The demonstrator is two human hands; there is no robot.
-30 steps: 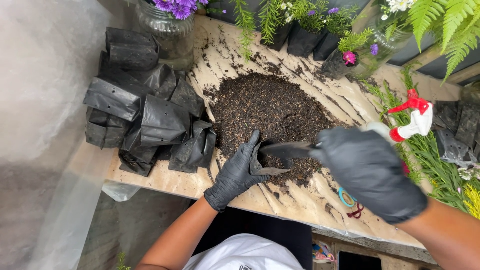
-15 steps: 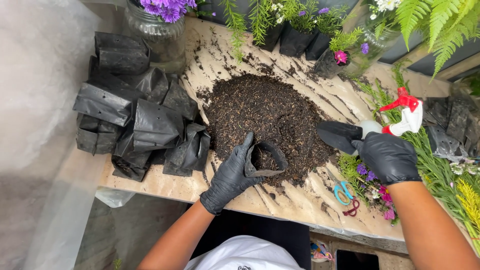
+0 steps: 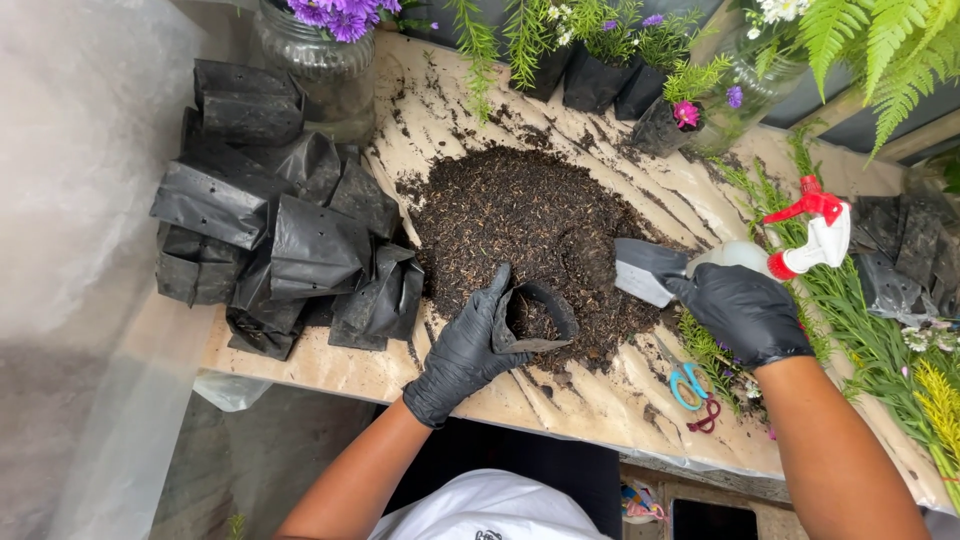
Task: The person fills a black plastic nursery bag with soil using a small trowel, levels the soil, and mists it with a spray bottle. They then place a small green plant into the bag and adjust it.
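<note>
A heap of dark soil (image 3: 530, 225) lies in the middle of a pale, dirt-streaked table (image 3: 610, 400). My left hand (image 3: 465, 350), in a black glove, holds a small black plastic grow bag (image 3: 540, 320) open at the near edge of the heap; there is some soil inside it. My right hand (image 3: 740, 310), also in a black glove, grips a grey trowel (image 3: 645, 270) whose blade rests on the right side of the soil heap.
A pile of empty black grow bags (image 3: 275, 230) lies at the left. A glass jar with purple flowers (image 3: 325, 45) stands behind it. Potted plants (image 3: 600, 75) line the back edge. A red-and-white spray bottle (image 3: 800, 235), cut greenery (image 3: 880, 340) and blue scissors (image 3: 688, 385) are at the right.
My right hand has drawn the trowel away from the bag's mouth to the right side of the soil heap. My left hand has kept the bag open in the same place.
</note>
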